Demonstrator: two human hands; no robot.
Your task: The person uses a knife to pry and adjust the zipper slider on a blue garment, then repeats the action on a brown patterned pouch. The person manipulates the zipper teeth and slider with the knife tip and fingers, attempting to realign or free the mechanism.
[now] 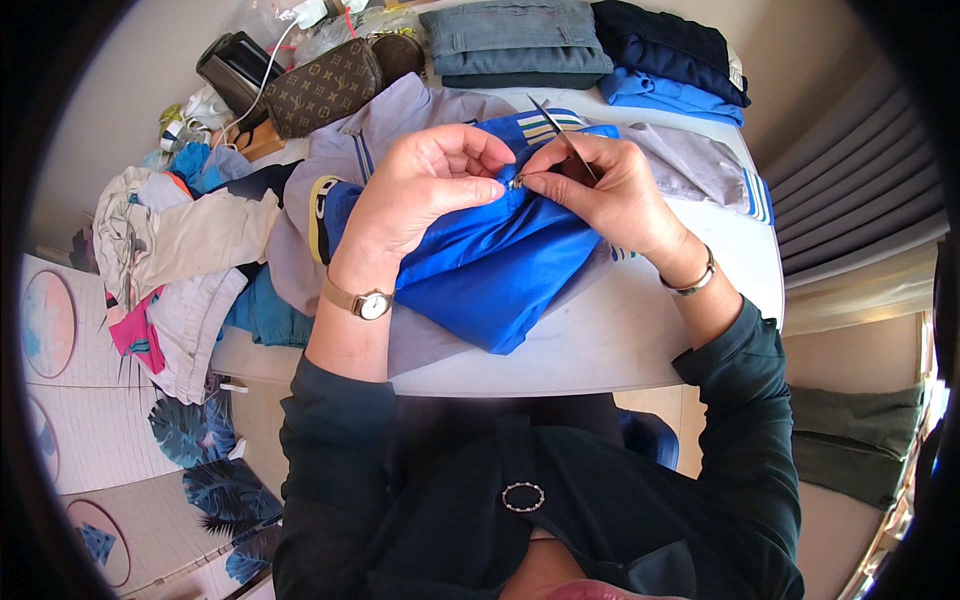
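A bright blue garment with striped knit trim lies bunched on the table. My left hand pinches its fabric between thumb and fingers. My right hand meets it there, thumb and forefinger on a small metal fitting, perhaps a zipper slider. Tucked in the same right hand is a bladed metal tool, its slim point aimed up and to the left; the handle is mostly hidden by the fingers. Beneath the blue cloth spreads a pale grey-lilac garment, whose striped cuff reaches the right edge.
The white table carries folded grey trousers and folded dark-blue clothing at the back. A brown patterned pouch and a black appliance stand back left. Loose clothes are heaped left. A grey curtain hangs right.
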